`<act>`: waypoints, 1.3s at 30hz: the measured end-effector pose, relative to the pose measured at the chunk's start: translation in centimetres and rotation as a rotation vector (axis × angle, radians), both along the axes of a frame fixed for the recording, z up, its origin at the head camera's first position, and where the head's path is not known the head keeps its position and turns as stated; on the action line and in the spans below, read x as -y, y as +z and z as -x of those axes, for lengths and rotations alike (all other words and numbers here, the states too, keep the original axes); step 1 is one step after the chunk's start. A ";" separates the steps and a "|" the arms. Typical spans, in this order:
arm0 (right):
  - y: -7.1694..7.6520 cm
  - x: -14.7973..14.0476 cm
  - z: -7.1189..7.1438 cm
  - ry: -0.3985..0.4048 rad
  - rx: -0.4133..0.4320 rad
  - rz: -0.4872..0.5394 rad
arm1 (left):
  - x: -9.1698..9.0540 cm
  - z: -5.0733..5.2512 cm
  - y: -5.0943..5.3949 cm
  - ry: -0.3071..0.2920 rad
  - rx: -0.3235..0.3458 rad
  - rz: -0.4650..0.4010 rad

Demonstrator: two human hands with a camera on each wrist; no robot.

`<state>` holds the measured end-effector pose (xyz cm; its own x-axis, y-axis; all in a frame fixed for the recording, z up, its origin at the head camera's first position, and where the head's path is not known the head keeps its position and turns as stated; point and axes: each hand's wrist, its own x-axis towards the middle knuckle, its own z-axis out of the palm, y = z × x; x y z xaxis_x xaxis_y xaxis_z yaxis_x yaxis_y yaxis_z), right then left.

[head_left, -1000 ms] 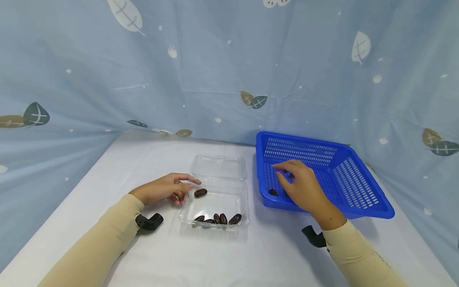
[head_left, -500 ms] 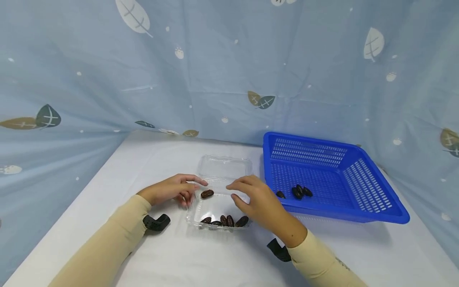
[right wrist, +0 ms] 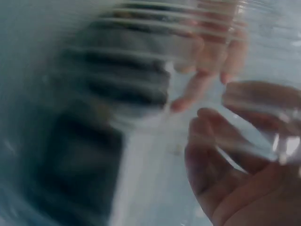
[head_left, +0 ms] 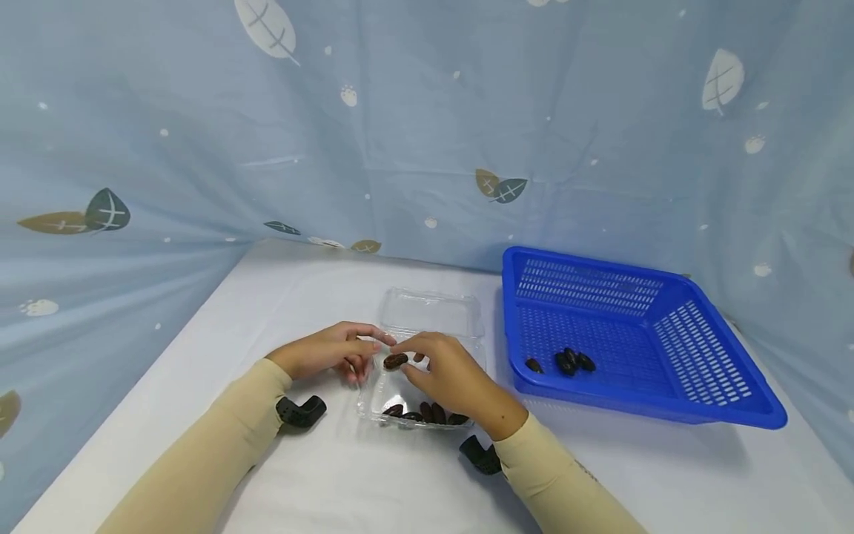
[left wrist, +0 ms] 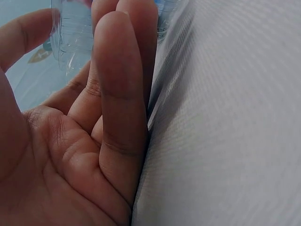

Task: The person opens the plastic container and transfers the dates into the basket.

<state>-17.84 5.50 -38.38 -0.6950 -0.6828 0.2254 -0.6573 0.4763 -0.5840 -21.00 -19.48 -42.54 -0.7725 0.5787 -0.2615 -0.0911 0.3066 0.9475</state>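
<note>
A clear plastic clamshell box point(head_left: 373, 382) lies with its lid folded back, several dark brown dates point(head_left: 438, 413) along its front wall. Another date point(head_left: 396, 361) lies near its back left corner. My left hand point(head_left: 336, 350) rests at the box's left side, fingers loosely bent and forefinger reaching over the corner. Fingers point(left wrist: 120, 70) and a bit of clear plastic point(left wrist: 75, 33) show in the left wrist view. My right hand point(head_left: 454, 374) is over the box, thumb and forefinger around the back date; whether they pinch it is unclear. The right wrist view is blurred through plastic.
A blue slotted basket point(head_left: 667, 389) stands to the right, with several dates point(head_left: 574, 361) in its front left part. A white cloth point(head_left: 320, 475) covers the table. Behind hangs a light blue leaf-patterned curtain point(head_left: 400, 133).
My right hand has come left from over the basket to the box, down to the back date. My left hand stays at the box's left side. The head view has shifted slightly.
</note>
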 end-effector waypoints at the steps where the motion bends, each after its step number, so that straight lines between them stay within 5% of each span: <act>1: -0.1 0.0 0.1 -0.002 0.006 -0.010 | -0.1 0.0 0.0 -0.002 -0.002 -0.004; 9: -1.2 -0.3 0.5 -0.050 0.008 -0.103 | -0.3 0.2 -0.2 -0.018 -0.002 -0.010; 24: -2.0 0.1 0.6 -0.012 0.049 -0.133 | -0.2 -0.1 0.4 -0.005 0.003 -0.016; 39: -2.3 0.1 0.1 -0.093 -0.122 -0.231 | -0.1 -0.1 0.2 0.003 0.015 -0.015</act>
<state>-17.93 5.41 -40.64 -0.7344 -0.6603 0.1568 -0.6633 0.6495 -0.3718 -20.95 -19.33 -42.36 -0.7705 0.5801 -0.2642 -0.1062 0.2919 0.9505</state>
